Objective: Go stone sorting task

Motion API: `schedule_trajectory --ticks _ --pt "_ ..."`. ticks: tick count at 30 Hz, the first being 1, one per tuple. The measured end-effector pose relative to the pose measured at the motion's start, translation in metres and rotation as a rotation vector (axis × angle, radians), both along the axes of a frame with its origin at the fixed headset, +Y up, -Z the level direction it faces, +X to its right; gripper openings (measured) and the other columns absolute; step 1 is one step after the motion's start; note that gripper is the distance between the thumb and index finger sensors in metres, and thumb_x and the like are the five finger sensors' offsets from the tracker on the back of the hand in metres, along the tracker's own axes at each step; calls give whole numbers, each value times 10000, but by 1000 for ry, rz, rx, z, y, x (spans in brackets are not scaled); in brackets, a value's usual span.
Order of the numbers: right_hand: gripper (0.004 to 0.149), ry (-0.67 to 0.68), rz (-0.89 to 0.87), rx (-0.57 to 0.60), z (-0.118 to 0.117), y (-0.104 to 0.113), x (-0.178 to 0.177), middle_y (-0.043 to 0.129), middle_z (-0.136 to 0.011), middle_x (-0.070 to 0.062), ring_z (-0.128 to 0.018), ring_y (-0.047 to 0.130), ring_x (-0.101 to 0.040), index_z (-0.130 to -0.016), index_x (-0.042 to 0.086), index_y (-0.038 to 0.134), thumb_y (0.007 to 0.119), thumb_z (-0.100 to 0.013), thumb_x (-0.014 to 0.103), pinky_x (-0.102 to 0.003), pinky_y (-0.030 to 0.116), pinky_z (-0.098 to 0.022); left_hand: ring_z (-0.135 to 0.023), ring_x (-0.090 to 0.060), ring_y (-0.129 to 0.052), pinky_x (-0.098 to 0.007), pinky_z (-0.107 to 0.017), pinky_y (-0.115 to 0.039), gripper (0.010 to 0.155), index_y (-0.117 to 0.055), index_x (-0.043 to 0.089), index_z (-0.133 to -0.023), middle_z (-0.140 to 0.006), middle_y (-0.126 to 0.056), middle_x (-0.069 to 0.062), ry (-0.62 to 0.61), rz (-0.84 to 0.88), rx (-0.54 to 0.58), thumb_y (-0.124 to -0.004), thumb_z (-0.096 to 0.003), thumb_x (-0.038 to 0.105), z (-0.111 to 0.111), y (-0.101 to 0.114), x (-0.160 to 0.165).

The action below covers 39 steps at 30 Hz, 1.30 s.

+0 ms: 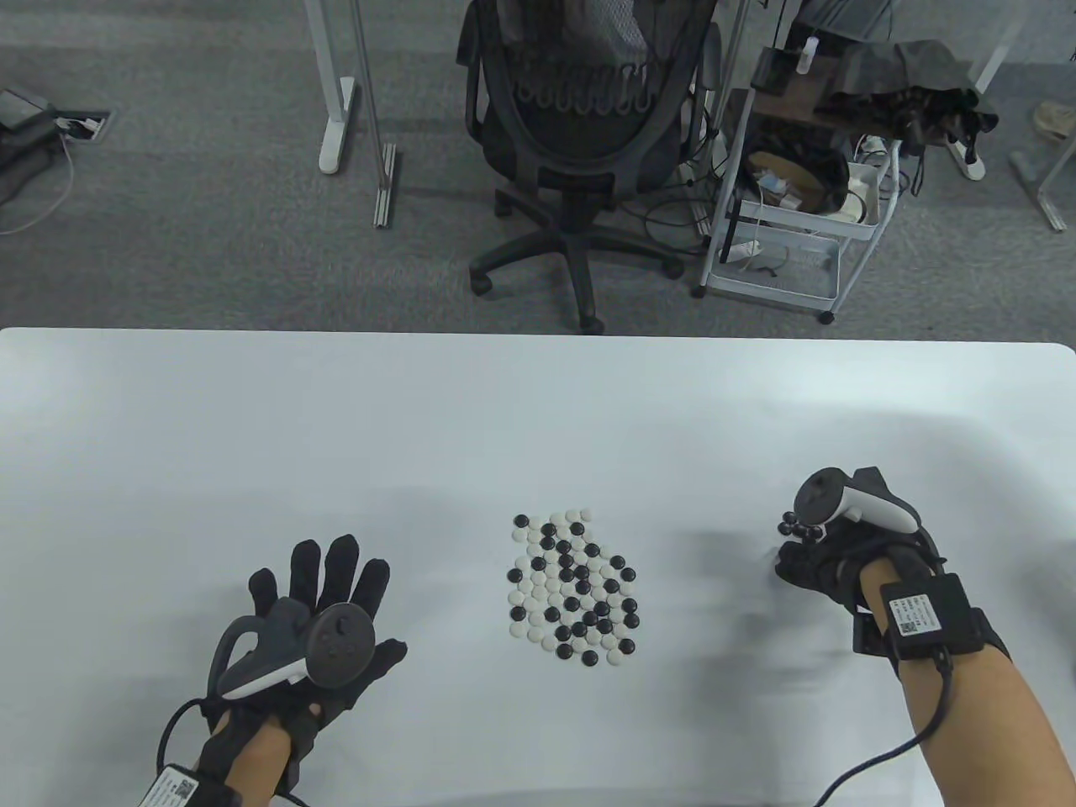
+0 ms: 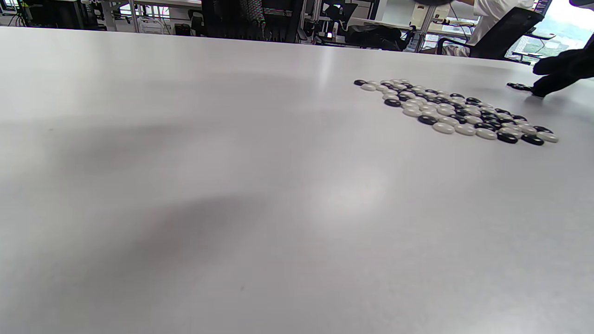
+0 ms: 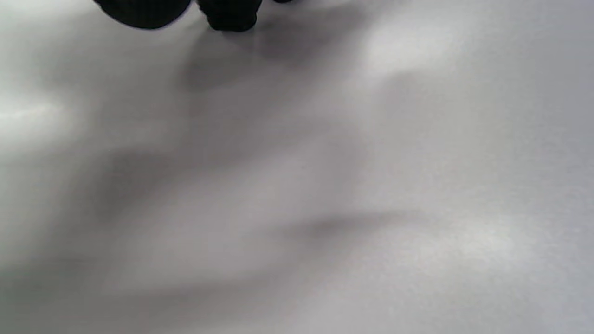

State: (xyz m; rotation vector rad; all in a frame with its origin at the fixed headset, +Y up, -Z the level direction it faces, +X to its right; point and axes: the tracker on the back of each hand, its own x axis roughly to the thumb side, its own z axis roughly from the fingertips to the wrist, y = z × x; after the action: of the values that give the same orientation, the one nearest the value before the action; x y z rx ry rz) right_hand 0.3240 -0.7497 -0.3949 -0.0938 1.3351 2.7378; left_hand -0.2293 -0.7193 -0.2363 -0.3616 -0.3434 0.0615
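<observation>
The left hand [image 1: 324,618] lay flat near the table's [image 1: 168,420] front edge, fingers straight and spread, holding nothing. Well to its right, the right hand [image 1: 828,567] rested with fingers curled down toward the tabletop; whether they pinched anything could not be told, though its fingertips [image 3: 227,16] met the surface in the right wrist view. A small cluster of black stones [image 1: 794,525] sat just beyond that hand, touching or nearly touching it. Between the hands, slightly farther out, the mixed pile of black and white Go stones [image 1: 572,587] lay in one loose layer. Past the table's far edge stood an office chair [image 1: 580,126] and a white cart [image 1: 790,218].
</observation>
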Motion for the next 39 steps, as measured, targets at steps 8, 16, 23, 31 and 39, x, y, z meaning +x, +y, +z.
schedule_trajectory --ticks 8,16,23,31,39 --pt "657 -86 -57 44 -13 6 4 -105 -1058 -252 -867 -159 -552 -1122 256 440 537 -533 531 -829 25 -538 -955 -619 125 -859 -554 -12 806 -71 114 -1187 -1162 134 -319 8 7 4 -426 -621 564 0 1 -1" --pt "656 9 -272 99 -20 50 -55 -16 -1106 -255 -887 -133 -555 -1092 192 640 547 -537 529 -832 39 -548 -955 -618 125 -859 -555 -11 806 -69 113 -1187 -1162 135 -318 1 1 -1 -425 -622 564 0 0 0" --pt "644 257 -256 19 -10 33 -135 -7 -1109 -250 -888 -128 -554 -1090 216 627 539 -537 534 -832 47 -548 -955 -618 125 -858 -554 -10 806 -70 110 -1187 -1161 135 -319 5 7 14 -425 -623 563 1 3 -1" --pt "637 348 -277 -31 -8 7 -187 -23 -1100 -243 -887 -131 -551 -1096 238 596 536 -535 533 -831 44 -549 -955 -619 125 -859 -554 -12 805 -72 113 -1187 -1162 132 -318 8 13 28 -427 -621 563 2 4 -2" --pt "637 248 -220 -24 -22 0 -157 -10 -1103 -245 -888 -124 -552 -1097 250 580 530 -533 540 -831 49 -550 -956 -618 125 -859 -555 -12 805 -73 113 -1187 -1162 132 -317 11 19 31 -427 -622 563 3 4 -3"
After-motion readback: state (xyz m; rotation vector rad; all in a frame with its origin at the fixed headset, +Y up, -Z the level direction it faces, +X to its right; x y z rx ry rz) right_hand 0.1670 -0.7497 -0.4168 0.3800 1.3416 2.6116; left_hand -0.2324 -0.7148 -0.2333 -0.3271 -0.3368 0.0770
